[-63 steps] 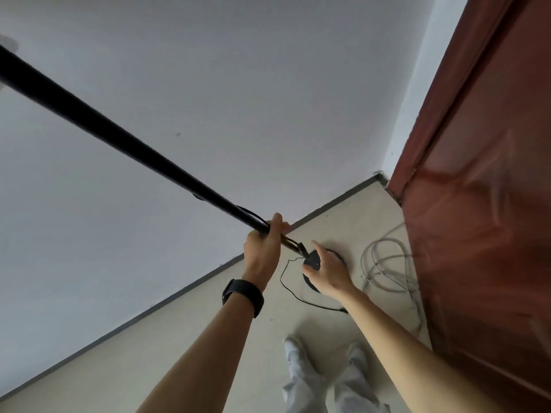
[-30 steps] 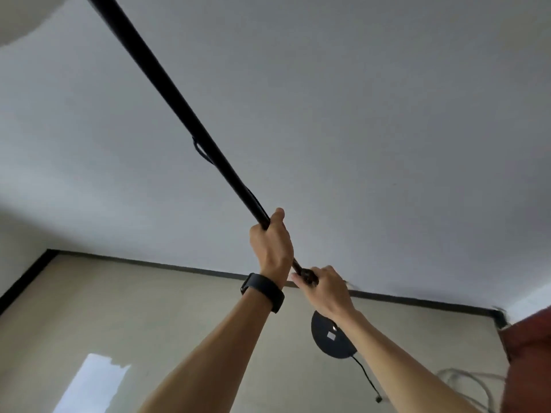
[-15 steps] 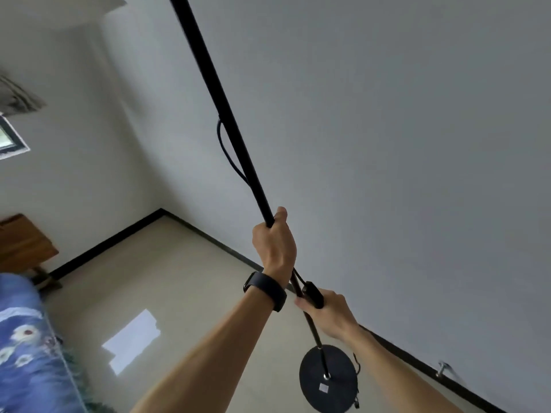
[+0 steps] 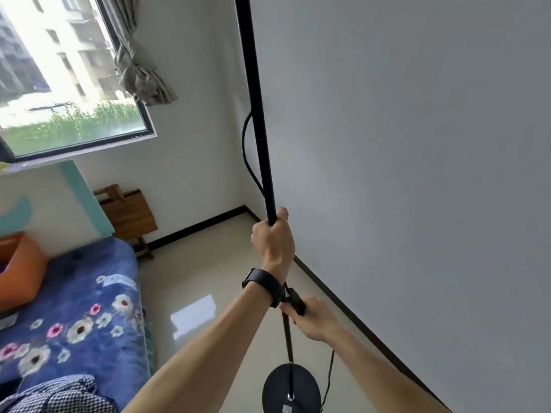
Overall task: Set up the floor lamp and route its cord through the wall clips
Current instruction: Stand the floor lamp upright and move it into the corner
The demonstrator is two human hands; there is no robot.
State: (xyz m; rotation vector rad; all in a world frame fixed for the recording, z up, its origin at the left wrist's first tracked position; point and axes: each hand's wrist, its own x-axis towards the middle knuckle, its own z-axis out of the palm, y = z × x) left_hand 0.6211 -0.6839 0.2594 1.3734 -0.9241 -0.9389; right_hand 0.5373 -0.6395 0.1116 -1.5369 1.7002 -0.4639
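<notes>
The black floor lamp pole stands almost upright beside the grey wall, running out of the top of the view. My left hand, with a black watch on the wrist, is shut around the pole at mid height. Lower down, my right hand grips the pole at a small black block on the cord. The round black base hangs at the pole's lower end, above the tiled floor. A thin black cord loops off the pole, and more cord dangles beside the base. No wall clips show.
A bed with a blue flowered cover fills the lower left, with an orange cushion. A folded wooden table leans in the corner under the window. Black skirting runs along the wall at right.
The pole has swung from a steep slant to nearly upright, and the base has lifted off the floor. My view turned left from the red door to the window and bed.
</notes>
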